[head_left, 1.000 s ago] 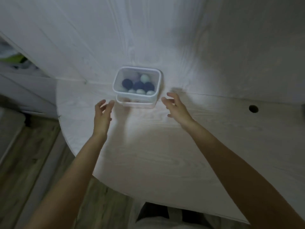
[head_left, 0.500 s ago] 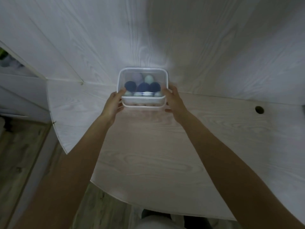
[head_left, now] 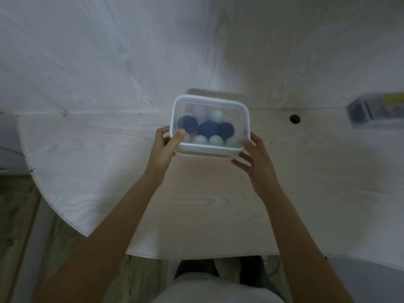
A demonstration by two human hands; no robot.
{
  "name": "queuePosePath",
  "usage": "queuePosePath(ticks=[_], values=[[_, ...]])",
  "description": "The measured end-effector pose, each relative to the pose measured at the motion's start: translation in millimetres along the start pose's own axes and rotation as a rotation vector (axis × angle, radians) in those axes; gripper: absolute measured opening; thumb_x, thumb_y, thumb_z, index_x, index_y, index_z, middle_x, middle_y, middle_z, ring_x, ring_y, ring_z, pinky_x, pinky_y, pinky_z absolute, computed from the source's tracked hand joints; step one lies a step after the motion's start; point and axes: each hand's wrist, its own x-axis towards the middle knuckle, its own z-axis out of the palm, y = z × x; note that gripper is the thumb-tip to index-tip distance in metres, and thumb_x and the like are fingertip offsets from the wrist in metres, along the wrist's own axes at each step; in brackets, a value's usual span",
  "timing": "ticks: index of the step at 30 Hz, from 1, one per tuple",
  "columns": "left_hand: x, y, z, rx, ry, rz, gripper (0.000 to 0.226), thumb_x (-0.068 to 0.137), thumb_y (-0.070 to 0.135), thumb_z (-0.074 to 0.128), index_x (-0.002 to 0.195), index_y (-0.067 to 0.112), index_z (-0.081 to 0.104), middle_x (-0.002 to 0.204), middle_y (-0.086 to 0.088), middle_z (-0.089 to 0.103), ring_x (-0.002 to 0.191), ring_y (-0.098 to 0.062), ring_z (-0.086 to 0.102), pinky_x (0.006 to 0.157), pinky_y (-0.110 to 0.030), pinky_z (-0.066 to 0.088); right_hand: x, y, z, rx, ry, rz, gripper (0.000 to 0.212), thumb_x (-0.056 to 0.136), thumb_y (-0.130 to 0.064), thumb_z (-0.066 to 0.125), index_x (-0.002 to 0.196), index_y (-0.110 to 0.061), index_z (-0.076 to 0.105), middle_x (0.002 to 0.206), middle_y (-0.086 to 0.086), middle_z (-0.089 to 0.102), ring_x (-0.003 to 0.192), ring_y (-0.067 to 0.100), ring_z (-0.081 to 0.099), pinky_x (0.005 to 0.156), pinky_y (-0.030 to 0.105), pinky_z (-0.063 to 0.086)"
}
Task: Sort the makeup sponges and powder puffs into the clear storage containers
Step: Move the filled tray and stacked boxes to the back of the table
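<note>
A clear lidded storage container (head_left: 238, 106) with a white rim is held a little above the pale wooden desk (head_left: 214, 204). Inside lie several makeup sponges (head_left: 207, 127): dark blue ones in the middle, pale green ones along the near side, a lilac one and a mint one at the back. My left hand (head_left: 162, 149) grips its left near corner, thumb on the lid. My right hand (head_left: 255, 158) grips the right near corner from below and the side.
A round cable hole (head_left: 294, 118) is in the desk to the right of the container. A blurred dark box with a yellow patch (head_left: 376, 110) sits at the far right by the wall. The desk's curved left edge (head_left: 54, 206) drops to a wooden floor.
Both hands reached the container, took hold of its near corners and lifted it off the desk toward me. The view has swung right, bringing the dark box into sight.
</note>
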Motion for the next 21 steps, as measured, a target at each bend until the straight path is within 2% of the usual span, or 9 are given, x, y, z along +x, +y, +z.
queuePosePath(ticks=[2, 4, 8, 10, 14, 18, 21], values=[[-11.6, 1.0, 42.1, 0.024, -0.058, 0.008, 0.019, 0.090, 0.034, 0.058, 0.102, 0.025, 0.047, 0.093, -0.005, 0.057, 0.087, -0.020, 0.054, 0.085, -0.046, 0.046, -16.3, -2.4, -42.0, 0.010, 0.073, -0.012, 0.034, 0.096, -0.030, 0.050, 0.128, -0.020, 0.050, 0.116, 0.001, 0.065, 0.106, 0.022, 0.064, 0.090, 0.042, 0.053], [-24.3, -1.5, 90.8, 0.036, -0.134, 0.002, 0.022, 0.089, 0.035, 0.059, 0.102, 0.023, 0.047, 0.095, -0.007, 0.056, 0.087, -0.020, 0.053, 0.085, -0.047, 0.046, -33.9, -4.9, -89.2, 0.024, 0.143, -0.025, 0.032, 0.096, -0.031, 0.049, 0.126, -0.019, 0.052, 0.113, 0.000, 0.066, 0.105, 0.022, 0.064, 0.089, 0.041, 0.053], [-49.9, -4.7, 191.7, 0.048, -0.258, -0.057, 0.052, 0.073, 0.050, 0.062, 0.112, 0.018, 0.048, 0.102, -0.001, 0.062, 0.093, -0.018, 0.061, 0.089, -0.042, 0.049, -58.3, -19.0, -186.2, 0.024, 0.251, -0.084, 0.036, 0.093, -0.036, 0.048, 0.125, -0.020, 0.053, 0.114, 0.001, 0.065, 0.103, 0.020, 0.065, 0.085, 0.036, 0.055], [-62.0, -4.5, 246.5, 0.043, -0.298, -0.069, 0.057, 0.070, 0.053, 0.061, 0.114, 0.018, 0.048, 0.107, -0.002, 0.063, 0.097, -0.019, 0.062, 0.089, -0.039, 0.050, -60.8, -31.2, -238.2, 0.018, 0.317, -0.120, 0.034, 0.094, -0.035, 0.047, 0.124, -0.018, 0.053, 0.116, 0.003, 0.064, 0.103, 0.021, 0.064, 0.085, 0.036, 0.054], [-80.5, 1.5, 340.9, 0.002, -0.331, -0.087, 0.043, 0.086, 0.044, 0.060, 0.118, 0.020, 0.047, 0.103, 0.003, 0.063, 0.098, -0.015, 0.061, 0.088, -0.036, 0.049, -56.7, -58.1, -324.0, 0.027, 0.454, -0.165, 0.026, 0.096, -0.034, 0.048, 0.113, -0.017, 0.057, 0.114, 0.005, 0.063, 0.103, 0.019, 0.062, 0.084, 0.032, 0.052], [-86.1, 14.4, 429.6, -0.067, -0.328, -0.082, 0.042, 0.086, 0.042, 0.059, 0.119, 0.020, 0.046, 0.114, -0.001, 0.060, 0.107, -0.018, 0.058, 0.091, -0.037, 0.050, -29.5, -93.8, -403.6, 0.003, 0.460, -0.207, 0.024, 0.095, -0.038, 0.049, 0.104, -0.019, 0.060, 0.113, 0.008, 0.064, 0.104, 0.021, 0.061, 0.081, 0.032, 0.052], [-79.6, 20.2, 475.9, -0.105, -0.290, -0.062, 0.047, 0.086, 0.046, 0.059, 0.121, 0.020, 0.043, 0.123, -0.005, 0.057, 0.109, -0.019, 0.056, 0.092, -0.040, 0.050, -7.8, -120.3, -436.8, 0.010, 0.429, -0.224, 0.025, 0.097, -0.037, 0.045, 0.108, -0.019, 0.059, 0.112, 0.006, 0.065, 0.099, 0.017, 0.063, 0.072, 0.022, 0.052]])
